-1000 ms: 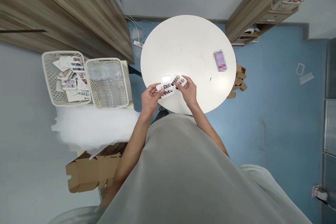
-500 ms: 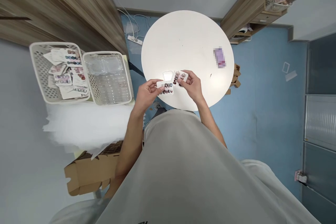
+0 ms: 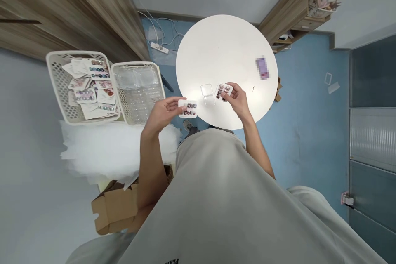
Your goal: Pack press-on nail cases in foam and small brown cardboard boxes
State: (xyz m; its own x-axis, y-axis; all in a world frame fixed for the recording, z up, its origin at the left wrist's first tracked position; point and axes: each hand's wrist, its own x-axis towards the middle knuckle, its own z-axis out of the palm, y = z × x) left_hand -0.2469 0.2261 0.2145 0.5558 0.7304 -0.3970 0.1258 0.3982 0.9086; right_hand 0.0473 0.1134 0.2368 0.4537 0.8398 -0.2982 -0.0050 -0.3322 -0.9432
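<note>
My left hand (image 3: 163,114) pinches a white card of press-on nails (image 3: 191,109) between thumb and fingers, just off the table's near-left edge. Rows of glossy, dark oval nails show on it. A second card of press-on nails (image 3: 226,89), with pinkish and dark red pieces, is tilted in the grip of my right hand (image 3: 239,101) above the round white table (image 3: 222,45). Between the hands, a clear plastic box (image 3: 207,90) lies opened out on the table.
On the left, one white basket (image 3: 55,86) holds several nail cards and another basket (image 3: 159,86) holds clear boxes. White sheets (image 3: 102,144) and cardboard boxes (image 3: 119,208) sit nearer. A blurred purple item (image 3: 262,68) lies on the table's right.
My left hand has moved left with its card, away from the other card and past the table edge. My right hand still holds its card. The clear box between them is now more exposed.
</note>
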